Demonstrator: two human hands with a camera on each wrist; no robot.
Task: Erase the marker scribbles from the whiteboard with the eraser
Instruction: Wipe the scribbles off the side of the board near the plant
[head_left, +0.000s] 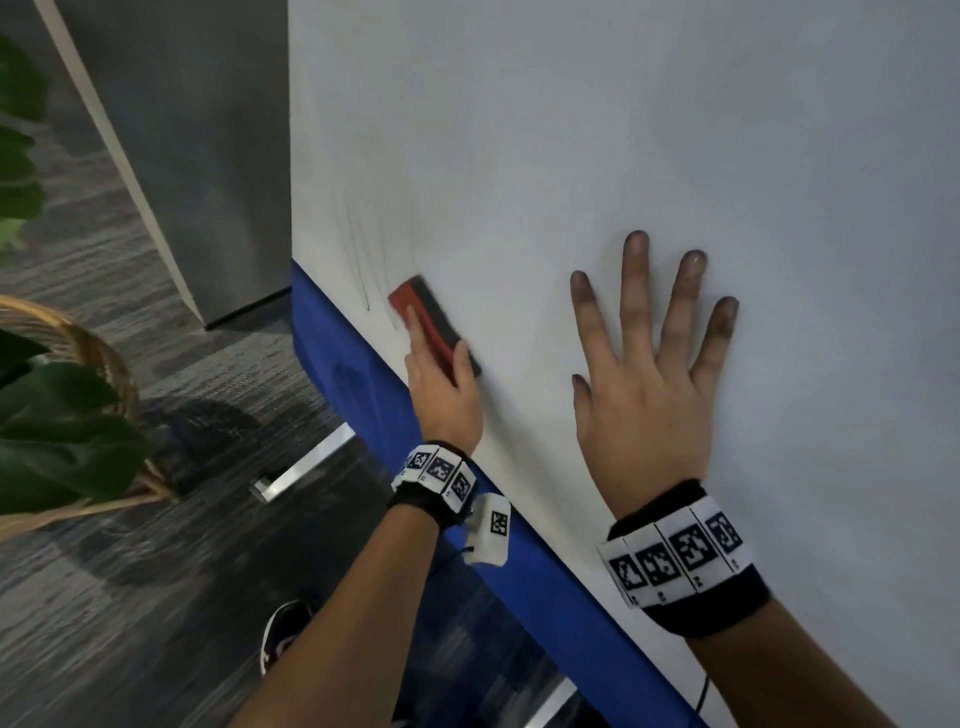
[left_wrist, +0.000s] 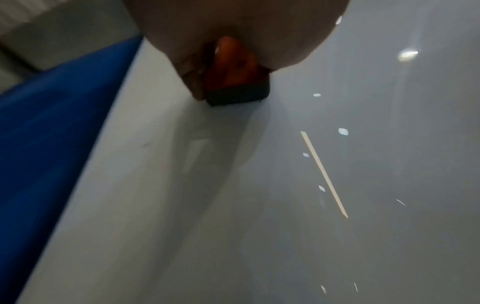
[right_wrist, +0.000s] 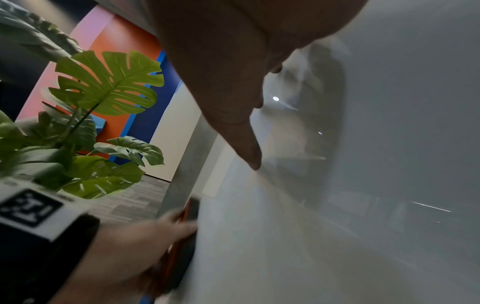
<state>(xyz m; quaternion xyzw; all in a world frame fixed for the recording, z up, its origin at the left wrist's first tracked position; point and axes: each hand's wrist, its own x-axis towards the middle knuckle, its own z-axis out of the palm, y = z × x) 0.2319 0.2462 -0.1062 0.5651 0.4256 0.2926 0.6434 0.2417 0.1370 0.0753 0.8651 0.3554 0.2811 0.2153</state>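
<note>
A red eraser (head_left: 426, 317) with a dark felt face lies flat against the whiteboard (head_left: 571, 156), near the board's lower left corner. My left hand (head_left: 441, 384) grips it, index finger stretched along its red back. Faint grey marker streaks (head_left: 366, 249) show on the board just above the eraser. My right hand (head_left: 649, 374) is spread flat on the board to the right, fingers straight, tips smudged dark. In the left wrist view the eraser (left_wrist: 233, 78) sits under my palm on the board (left_wrist: 285, 185). The right wrist view shows the eraser (right_wrist: 191, 214) edge-on in my left hand (right_wrist: 145, 236).
A blue band (head_left: 363, 364) runs along the board's lower edge. A grey panel (head_left: 197, 156) stands behind the board's left side. Green plant leaves (head_left: 57, 436) in a wicker basket (head_left: 104, 353) stand on the carpet at left. A shoe (head_left: 283, 631) shows below my left arm.
</note>
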